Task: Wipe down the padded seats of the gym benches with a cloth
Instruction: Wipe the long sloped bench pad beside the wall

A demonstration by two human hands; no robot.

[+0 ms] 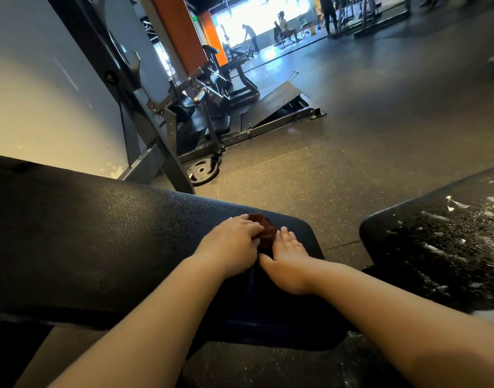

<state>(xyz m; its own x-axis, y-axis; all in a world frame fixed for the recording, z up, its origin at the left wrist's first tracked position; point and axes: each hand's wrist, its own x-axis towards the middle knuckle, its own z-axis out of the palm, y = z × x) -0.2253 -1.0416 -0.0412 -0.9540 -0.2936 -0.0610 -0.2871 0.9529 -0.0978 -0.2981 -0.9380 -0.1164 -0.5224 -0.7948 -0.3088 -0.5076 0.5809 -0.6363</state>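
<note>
A black padded bench seat (105, 236) stretches from the left edge to the centre of the head view. Near its right end lies a small dark brown cloth (265, 228), bunched up. My left hand (232, 242) lies over the cloth's left side, fingers pressing down on it. My right hand (289, 259) rests flat on the pad just right of the cloth, fingers straight and touching its edge. A second black padded seat (442, 247) at the right is streaked with white residue.
A dark steel machine frame (145, 113) rises behind the bench, with a weight plate (202, 170) on the floor at its foot. Speckled rubber floor (338, 163) lies between the two benches. People stand far off by the bright windows.
</note>
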